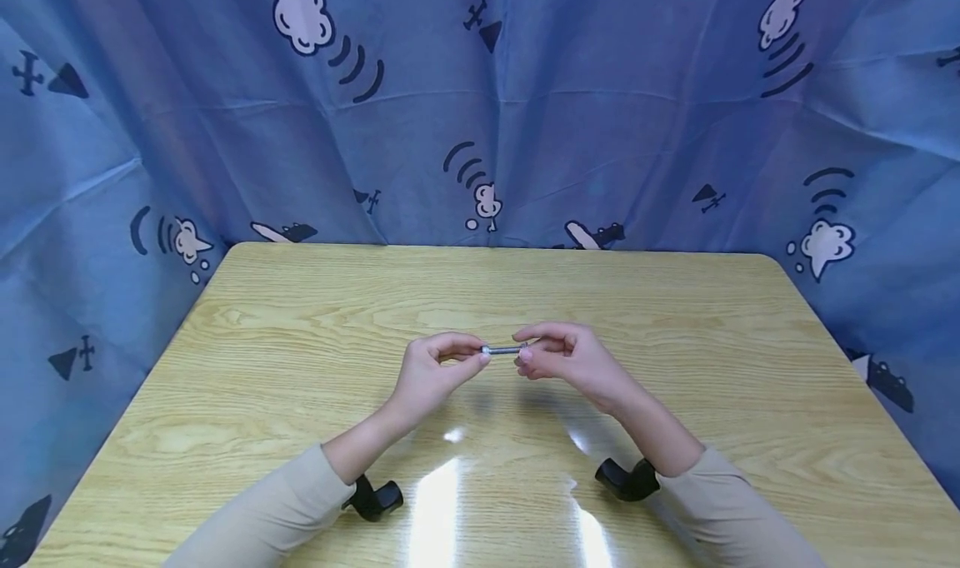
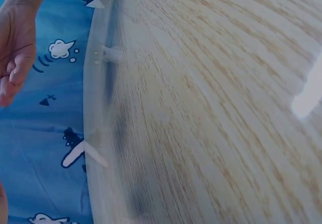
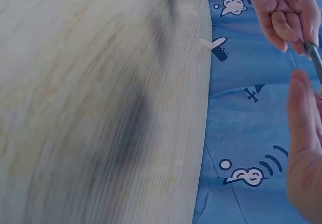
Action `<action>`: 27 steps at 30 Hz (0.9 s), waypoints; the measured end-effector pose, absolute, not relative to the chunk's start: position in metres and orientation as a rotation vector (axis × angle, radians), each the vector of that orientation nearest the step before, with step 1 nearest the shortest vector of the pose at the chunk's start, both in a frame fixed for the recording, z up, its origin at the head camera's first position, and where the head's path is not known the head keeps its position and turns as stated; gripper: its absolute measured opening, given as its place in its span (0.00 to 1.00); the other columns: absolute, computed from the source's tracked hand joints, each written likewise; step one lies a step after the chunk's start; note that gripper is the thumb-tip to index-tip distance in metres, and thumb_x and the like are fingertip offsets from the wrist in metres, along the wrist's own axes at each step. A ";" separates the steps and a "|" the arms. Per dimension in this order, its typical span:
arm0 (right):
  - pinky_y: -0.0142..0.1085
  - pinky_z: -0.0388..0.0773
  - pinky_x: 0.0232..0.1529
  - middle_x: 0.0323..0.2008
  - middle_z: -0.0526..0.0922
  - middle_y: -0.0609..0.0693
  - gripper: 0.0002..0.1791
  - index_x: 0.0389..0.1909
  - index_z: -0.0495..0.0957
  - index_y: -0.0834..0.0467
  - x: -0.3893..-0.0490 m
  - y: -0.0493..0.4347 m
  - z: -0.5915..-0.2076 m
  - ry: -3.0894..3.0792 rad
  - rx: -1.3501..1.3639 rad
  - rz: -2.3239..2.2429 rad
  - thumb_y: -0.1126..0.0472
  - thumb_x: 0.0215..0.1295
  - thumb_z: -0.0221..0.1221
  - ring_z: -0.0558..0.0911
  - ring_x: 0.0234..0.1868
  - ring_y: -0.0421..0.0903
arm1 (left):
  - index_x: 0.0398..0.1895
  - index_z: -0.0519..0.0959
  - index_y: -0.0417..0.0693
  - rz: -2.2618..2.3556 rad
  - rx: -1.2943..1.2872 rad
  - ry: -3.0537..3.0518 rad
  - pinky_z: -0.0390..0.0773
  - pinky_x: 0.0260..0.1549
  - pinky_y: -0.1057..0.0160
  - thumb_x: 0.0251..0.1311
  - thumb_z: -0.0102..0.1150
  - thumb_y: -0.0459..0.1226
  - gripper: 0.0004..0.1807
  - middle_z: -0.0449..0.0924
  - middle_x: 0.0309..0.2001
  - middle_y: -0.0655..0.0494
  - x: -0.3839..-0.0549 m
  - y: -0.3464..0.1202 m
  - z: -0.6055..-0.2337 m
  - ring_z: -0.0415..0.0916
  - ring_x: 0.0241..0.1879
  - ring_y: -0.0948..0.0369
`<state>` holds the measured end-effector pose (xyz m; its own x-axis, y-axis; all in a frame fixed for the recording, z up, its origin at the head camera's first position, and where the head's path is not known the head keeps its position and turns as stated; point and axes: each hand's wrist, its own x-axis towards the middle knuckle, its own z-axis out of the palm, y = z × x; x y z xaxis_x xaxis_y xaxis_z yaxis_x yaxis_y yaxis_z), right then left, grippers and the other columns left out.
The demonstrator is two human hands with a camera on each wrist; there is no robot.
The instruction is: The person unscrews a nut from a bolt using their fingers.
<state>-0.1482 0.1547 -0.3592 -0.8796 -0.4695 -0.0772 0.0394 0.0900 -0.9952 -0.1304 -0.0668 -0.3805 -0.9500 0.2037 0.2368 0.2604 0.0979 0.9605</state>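
Note:
A slim metal bolt (image 1: 505, 351) lies level between both hands, above the tabletop in the head view. My left hand (image 1: 432, 374) pinches its left end, where a wider, shiny head shows, between thumb and fingers. At the other end, my right hand (image 1: 573, 361) holds the bolt with the thumb and curled fingers, its index finger lifted a little above. A small shiny ring-like piece partly shows at the right fingertips, mostly hidden. The right wrist view catches the bolt (image 3: 315, 60) at its right edge. In the left wrist view the right hand (image 2: 17, 48) appears at the upper left.
Below the hands spreads a glossy wood-grain table (image 1: 300, 301) with bright light reflections. A blue patterned curtain (image 1: 420, 118) hangs behind it and at both sides. Black wrist mounts (image 1: 375, 500) sit by the sleeve cuffs.

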 end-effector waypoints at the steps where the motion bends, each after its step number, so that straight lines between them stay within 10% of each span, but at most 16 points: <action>1: 0.44 0.80 0.42 0.36 0.82 0.61 0.20 0.50 0.72 0.74 -0.148 0.154 -0.359 1.997 -0.414 -1.844 0.66 0.62 0.59 0.83 0.35 0.46 | 0.37 0.83 0.37 -2.023 -0.485 -2.292 0.78 0.31 0.67 0.52 0.66 0.31 0.09 0.84 0.31 0.47 -0.130 -0.066 -0.380 0.80 0.33 0.59; 27: 0.38 0.80 0.39 0.33 0.82 0.56 0.18 0.46 0.72 0.77 -0.149 0.157 -0.355 2.034 -0.385 -1.826 0.66 0.63 0.58 0.83 0.32 0.43 | 0.36 0.83 0.40 -2.027 -0.545 -2.254 0.79 0.31 0.64 0.52 0.66 0.32 0.08 0.84 0.30 0.52 -0.133 -0.065 -0.384 0.80 0.33 0.60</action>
<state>-0.1487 0.1573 -0.3553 -0.8906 -0.4445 -0.0962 0.0478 0.1190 -0.9917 -0.1328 -0.0645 -0.3844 -0.9355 0.2182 0.2778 0.2993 0.0716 0.9515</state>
